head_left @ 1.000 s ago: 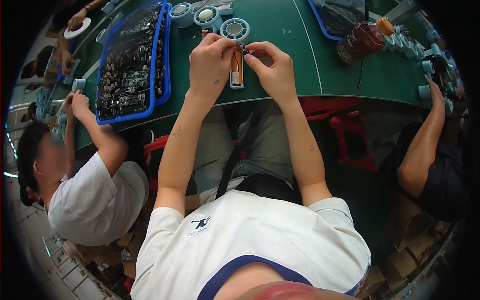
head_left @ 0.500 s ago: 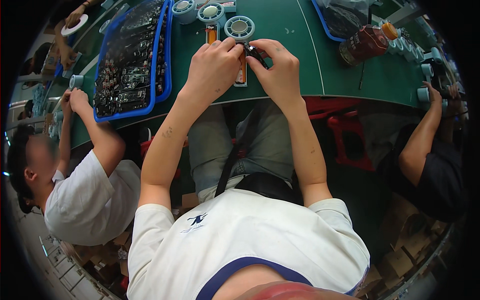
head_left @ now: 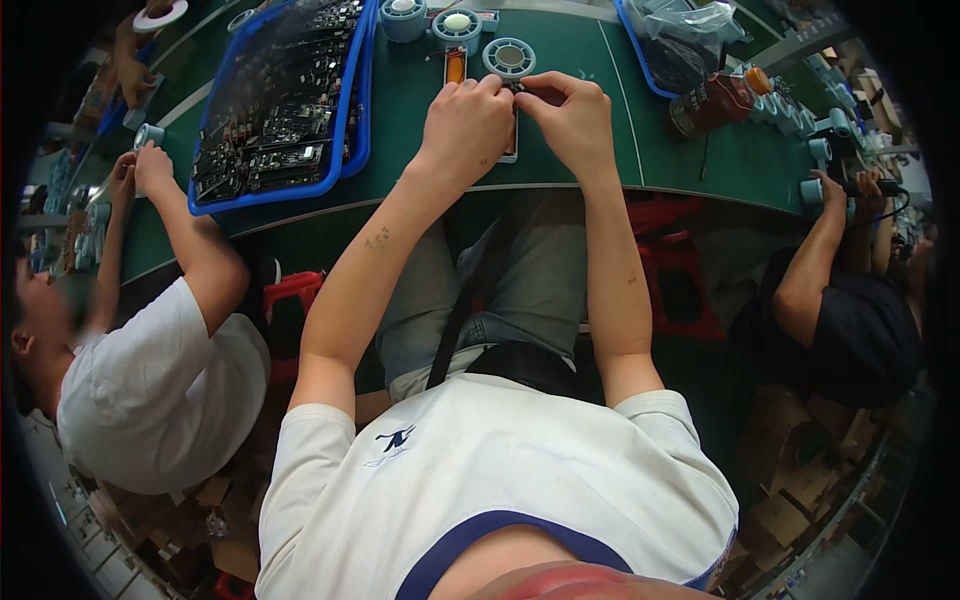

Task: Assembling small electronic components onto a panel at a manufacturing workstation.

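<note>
A light blue handheld fan [head_left: 509, 60] with a round grille lies on the green table, its open handle running toward me. My left hand [head_left: 468, 125] covers much of that handle, its fingers curled closed on it just below the round head. Beside it, my right hand [head_left: 572, 120] is closed in a pinch, thumb and index fingertips meeting my left fingertips. Whatever small part lies between the fingertips is mostly hidden; only a dark bit shows. The handle's pale lower end sticks out under my hands.
Left of my hands stands a blue tray [head_left: 345, 160] full of dark circuit boards. More fans [head_left: 457, 28] lie behind, one with an orange battery [head_left: 455, 68]. At right are a dark red bottle [head_left: 712, 105] and another blue tray [head_left: 640, 55]. Co-workers sit on both sides.
The dark circuit board seen in my right fingers has mostly gone from sight at the handle. My fingertips have drawn closer together. The view has shifted a little, moving the table things rightward at left.
</note>
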`<state>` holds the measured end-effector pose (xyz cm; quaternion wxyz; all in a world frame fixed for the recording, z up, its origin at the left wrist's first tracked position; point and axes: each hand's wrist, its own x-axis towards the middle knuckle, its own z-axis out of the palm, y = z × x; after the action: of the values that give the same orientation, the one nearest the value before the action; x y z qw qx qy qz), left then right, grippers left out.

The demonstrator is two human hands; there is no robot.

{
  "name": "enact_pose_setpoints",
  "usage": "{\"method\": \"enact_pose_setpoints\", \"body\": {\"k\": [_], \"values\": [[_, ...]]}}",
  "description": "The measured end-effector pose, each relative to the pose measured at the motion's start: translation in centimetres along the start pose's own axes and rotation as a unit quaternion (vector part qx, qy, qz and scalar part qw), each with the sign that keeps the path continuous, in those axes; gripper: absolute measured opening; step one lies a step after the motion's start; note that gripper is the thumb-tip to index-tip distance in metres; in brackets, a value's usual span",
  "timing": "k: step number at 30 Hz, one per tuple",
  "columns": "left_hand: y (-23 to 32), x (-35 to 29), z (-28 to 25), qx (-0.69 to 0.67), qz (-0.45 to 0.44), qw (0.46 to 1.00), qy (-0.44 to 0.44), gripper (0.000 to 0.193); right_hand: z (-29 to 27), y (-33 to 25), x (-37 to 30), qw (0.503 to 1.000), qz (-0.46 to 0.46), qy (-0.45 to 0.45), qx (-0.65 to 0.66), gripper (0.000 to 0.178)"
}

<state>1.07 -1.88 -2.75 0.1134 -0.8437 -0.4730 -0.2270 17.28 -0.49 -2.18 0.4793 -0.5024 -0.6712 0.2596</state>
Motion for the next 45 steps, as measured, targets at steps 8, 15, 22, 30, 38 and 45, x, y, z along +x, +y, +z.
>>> {"method": "enact_pose_setpoints", "body": {"k": [8, 15, 22, 30, 38, 45], "values": [[2.2, -4.0, -0.6, -0.319, -0.196, 0.925, 0.064, 0.016, 2.6, -1.2, -1.2, 0.987, -0.063, 0.081, -0.125, 0.017], [1.8, -5.3, 0.6, -0.422, -0.182, 0.884, 0.085, 0.015, 4.6, -2.1, -2.0, 0.954, -0.093, 0.122, -0.256, 0.016], [1.9, -6.0, 1.4, -0.418, -0.156, 0.887, 0.120, 0.019, 5.8, -3.1, -2.6, 0.943, -0.063, 0.123, -0.302, 0.015], [1.8, -6.5, 0.9, -0.434, -0.147, 0.883, 0.102, 0.028, 5.6, -2.8, -2.2, 0.958, -0.007, 0.139, -0.249, 0.015], [1.4, -6.3, 0.8, -0.442, -0.137, 0.881, 0.102, 0.030, 6.4, -2.3, -1.8, 0.945, -0.035, 0.151, -0.286, 0.015], [1.4, -6.5, 0.4, -0.434, -0.133, 0.884, 0.111, 0.026, 6.7, -0.9, -1.9, 0.981, 0.110, 0.122, -0.106, 0.022]]}}
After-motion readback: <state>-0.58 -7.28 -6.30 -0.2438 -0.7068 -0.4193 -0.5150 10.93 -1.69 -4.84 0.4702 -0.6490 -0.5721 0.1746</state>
